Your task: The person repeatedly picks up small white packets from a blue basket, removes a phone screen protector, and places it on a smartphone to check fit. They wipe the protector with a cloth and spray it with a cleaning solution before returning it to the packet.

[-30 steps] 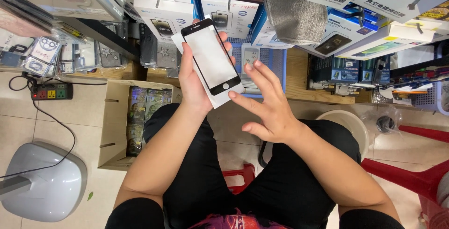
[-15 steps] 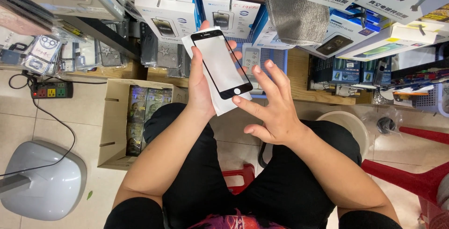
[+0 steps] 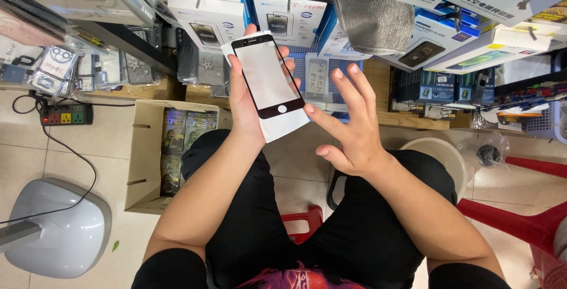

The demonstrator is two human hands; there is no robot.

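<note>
Head view looks straight down on a seated person in black shorts. Left hand holds up a black-framed screen protector on a white backing sheet, a little above frame centre toward 11 o'clock; the palm sits behind it, the thumb lies along its left edge and fingertips curl over the right edge, so this grip is pinching the piece by its sides. The protector tilts with its top toward 11 o'clock and its round button cut-out toward 5 o'clock. Right hand hovers just beside it at 3 o'clock, fingers spread wide and empty, the thumb tip close to the protector's lower right corner; whether it touches cannot be told. At 12 o'clock shelves carry white and blue boxed phone accessories. At 9 o'clock of the knees an open cardboard box stands on the tiled floor, with a power strip beyond it. A red plastic stool shows between the thighs.
</note>
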